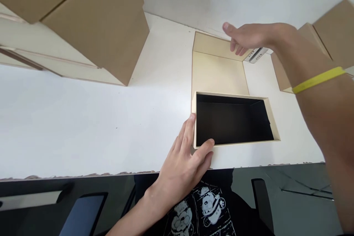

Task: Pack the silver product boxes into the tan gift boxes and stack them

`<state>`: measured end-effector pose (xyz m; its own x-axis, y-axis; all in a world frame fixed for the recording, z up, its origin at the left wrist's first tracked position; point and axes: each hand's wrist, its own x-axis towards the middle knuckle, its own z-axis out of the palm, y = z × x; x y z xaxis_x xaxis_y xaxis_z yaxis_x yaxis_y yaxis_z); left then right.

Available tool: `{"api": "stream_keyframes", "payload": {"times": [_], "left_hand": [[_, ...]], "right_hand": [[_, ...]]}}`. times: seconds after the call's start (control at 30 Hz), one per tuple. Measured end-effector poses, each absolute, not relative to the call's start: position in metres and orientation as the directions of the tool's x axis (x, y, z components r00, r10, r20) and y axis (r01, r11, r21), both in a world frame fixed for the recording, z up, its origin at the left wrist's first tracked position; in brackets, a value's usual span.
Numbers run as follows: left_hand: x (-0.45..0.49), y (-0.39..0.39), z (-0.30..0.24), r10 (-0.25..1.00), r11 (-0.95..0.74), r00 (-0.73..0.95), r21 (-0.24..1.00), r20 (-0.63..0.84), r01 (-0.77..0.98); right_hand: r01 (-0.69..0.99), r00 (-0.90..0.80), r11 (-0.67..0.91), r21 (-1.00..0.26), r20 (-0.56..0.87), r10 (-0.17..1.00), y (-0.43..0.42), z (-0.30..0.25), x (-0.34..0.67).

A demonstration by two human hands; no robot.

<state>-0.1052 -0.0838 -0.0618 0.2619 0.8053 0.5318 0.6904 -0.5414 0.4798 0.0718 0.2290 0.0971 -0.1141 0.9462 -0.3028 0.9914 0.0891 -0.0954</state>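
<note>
Cardboard box, the only one standing open, sits on the white worktop just right of the left hand, its cream walls framing a black lining. The left hand grasps its near left corner, fingertips against the outer left wall, another digit over the near rim. Beyond that hand, one hinged lid lies folded back, its end flap raised beneath the right hand. The right hand is released, fingers loosely apart; whether they touch the flap, I cannot tell. Just beside them lies a small white item, partly hidden, its dark lettering too small to read. One yellow wristband circles the right forearm. Well left of the left hand, at least two brown-topped boxes are cut off; at least two brown panels show behind the right forearm, partly covered. Below the left hand, a black shirt carries two cartoon figures, one cut off, with illegible print.
</note>
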Motion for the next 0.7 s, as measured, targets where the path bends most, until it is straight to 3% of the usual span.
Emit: {"api": "stream_keyframes", "payload": {"times": [0.1, 0.2, 0.4, 0.53, 0.7], "left_hand": [[-0.106, -0.083, -0.061, 0.793, -0.554, 0.265, 0.468, 0.549, 0.689], [-0.105, -0.082, -0.061, 0.775, -0.566, 0.266, 0.443, 0.573, 0.695], [-0.102, -0.084, -0.064, 0.775, -0.546, 0.246, 0.423, 0.582, 0.723], [-0.101, -0.085, -0.066, 0.784, -0.526, 0.230, 0.419, 0.577, 0.740], [-0.099, -0.084, -0.068, 0.784, -0.503, 0.193, 0.422, 0.590, 0.754]], "right_hand": [[0.999, -0.033, 0.015, -0.050, -0.391, 0.920, 0.232, 0.099, 0.064], [0.996, -0.053, 0.020, -0.088, -0.382, 0.923, 0.228, 0.102, 0.068], [0.923, -0.224, 0.192, -0.335, -0.059, 0.973, 0.181, 0.088, 0.136], [0.951, -0.026, 0.036, -0.306, 0.039, 0.999, 0.138, 0.053, 0.209], [0.900, 0.209, -0.205, -0.385, -0.031, 0.977, 0.123, 0.015, 0.263]]}}
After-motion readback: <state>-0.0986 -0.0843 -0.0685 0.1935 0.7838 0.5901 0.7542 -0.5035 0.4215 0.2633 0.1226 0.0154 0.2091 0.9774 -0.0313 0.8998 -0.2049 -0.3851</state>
